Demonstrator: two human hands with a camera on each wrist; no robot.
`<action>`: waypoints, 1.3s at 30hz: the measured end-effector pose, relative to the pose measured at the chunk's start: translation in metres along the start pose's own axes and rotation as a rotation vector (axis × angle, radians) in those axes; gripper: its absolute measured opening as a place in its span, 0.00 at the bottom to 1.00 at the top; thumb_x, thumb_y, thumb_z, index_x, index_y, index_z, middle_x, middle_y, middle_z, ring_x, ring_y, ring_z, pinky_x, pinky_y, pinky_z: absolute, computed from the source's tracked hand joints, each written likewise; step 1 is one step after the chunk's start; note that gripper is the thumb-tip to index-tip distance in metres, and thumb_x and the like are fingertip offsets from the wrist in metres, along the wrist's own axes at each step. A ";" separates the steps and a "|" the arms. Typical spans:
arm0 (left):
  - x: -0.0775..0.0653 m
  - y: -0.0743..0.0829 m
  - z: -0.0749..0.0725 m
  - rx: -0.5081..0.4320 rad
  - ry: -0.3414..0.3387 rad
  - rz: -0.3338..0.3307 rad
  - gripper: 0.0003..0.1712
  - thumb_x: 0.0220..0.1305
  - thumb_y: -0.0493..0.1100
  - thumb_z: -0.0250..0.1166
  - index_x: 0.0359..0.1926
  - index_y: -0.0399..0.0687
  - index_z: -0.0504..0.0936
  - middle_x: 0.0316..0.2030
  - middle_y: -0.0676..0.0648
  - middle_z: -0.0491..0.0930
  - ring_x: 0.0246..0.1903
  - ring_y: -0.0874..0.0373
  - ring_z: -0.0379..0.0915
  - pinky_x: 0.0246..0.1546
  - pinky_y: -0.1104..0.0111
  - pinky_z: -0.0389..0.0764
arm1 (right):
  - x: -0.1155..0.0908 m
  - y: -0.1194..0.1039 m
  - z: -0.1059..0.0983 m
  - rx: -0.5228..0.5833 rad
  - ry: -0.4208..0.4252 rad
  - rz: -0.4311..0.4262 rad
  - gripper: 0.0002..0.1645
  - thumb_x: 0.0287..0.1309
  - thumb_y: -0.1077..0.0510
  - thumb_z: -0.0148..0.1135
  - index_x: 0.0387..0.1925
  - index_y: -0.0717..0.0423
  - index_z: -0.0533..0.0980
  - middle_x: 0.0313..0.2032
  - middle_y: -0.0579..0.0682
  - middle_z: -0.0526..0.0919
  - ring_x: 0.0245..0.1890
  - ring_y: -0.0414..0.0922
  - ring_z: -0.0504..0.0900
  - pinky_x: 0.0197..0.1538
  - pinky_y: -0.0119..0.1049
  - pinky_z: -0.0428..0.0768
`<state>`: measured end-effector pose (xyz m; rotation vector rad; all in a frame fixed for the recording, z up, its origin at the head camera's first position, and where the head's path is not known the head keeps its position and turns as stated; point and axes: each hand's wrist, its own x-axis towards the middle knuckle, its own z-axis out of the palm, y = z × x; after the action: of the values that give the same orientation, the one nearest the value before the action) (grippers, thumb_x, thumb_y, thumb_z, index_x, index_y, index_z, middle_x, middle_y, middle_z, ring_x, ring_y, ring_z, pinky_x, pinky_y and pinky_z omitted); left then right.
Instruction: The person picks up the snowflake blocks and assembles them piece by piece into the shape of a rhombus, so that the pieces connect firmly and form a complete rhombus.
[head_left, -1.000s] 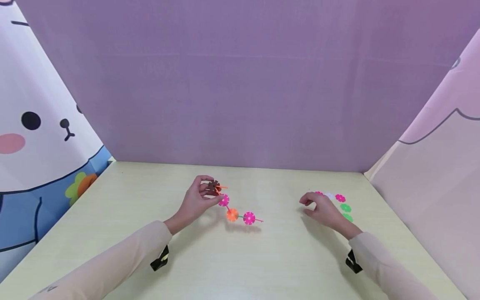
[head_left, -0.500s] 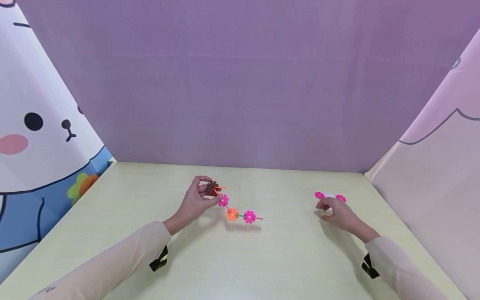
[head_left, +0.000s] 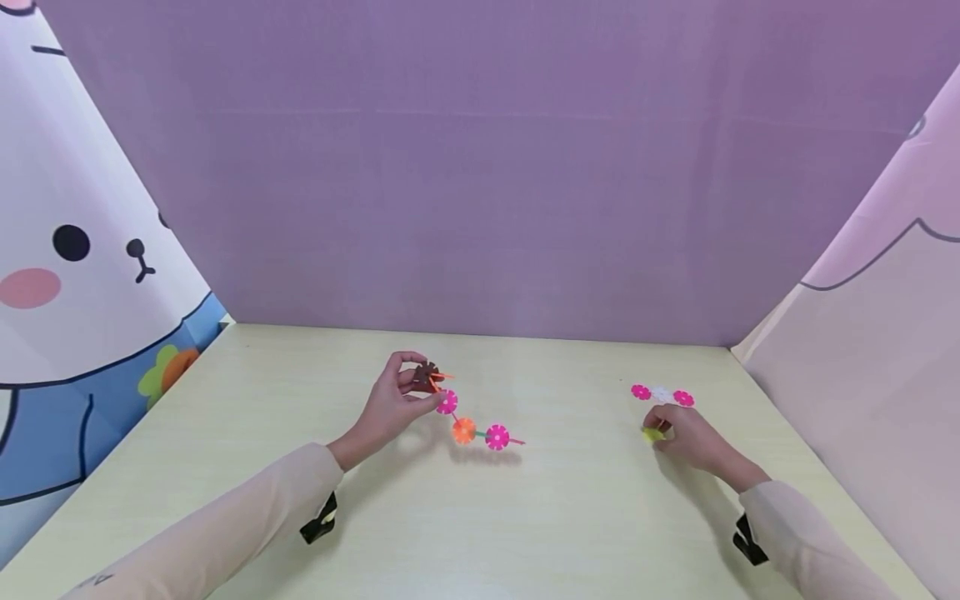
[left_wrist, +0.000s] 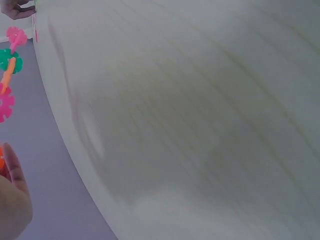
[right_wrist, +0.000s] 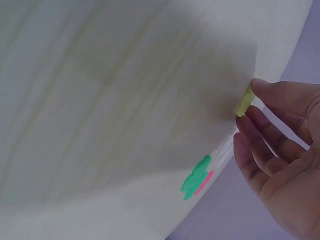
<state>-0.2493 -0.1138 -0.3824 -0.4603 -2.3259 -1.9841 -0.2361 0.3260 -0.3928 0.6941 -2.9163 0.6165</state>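
My left hand (head_left: 388, 408) holds one end of a chain of slotted plastic snowflake discs (head_left: 464, 431) above the table. Its held end is dark brown with orange pieces, followed by pink, orange and pink discs hanging to the right. In the left wrist view, the pink and green discs of the chain (left_wrist: 11, 61) show at the left edge beside my fingers. At the right, my right hand (head_left: 688, 435) pinches a yellow snowflake disc (head_left: 653, 434) between thumb and fingertips. The right wrist view shows this disc (right_wrist: 245, 102) edge-on, close to the tabletop.
Behind my right hand lie a pink disc (head_left: 641, 392), a white disc (head_left: 662, 394) and another pink disc (head_left: 683, 398). Green discs (right_wrist: 195, 177) lie near them in the right wrist view. A purple panel (head_left: 480, 183) stands along the back of the table (head_left: 570, 517).
My right hand has moved right toward the loose discs and now pinches a yellow one. The left hand and its chain have stayed nearly still.
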 end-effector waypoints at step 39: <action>0.000 -0.006 0.004 0.055 -0.017 0.066 0.33 0.49 0.37 0.70 0.54 0.46 0.63 0.42 0.42 0.82 0.38 0.57 0.80 0.38 0.71 0.80 | 0.037 -0.036 0.001 0.204 0.134 -0.005 0.06 0.50 0.70 0.61 0.31 0.61 0.78 0.27 0.52 0.81 0.27 0.38 0.77 0.29 0.28 0.77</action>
<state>-0.2506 -0.1102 -0.3893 -0.5444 -2.3365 -1.8896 -0.2530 0.2806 -0.3739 0.6507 -2.7530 0.9320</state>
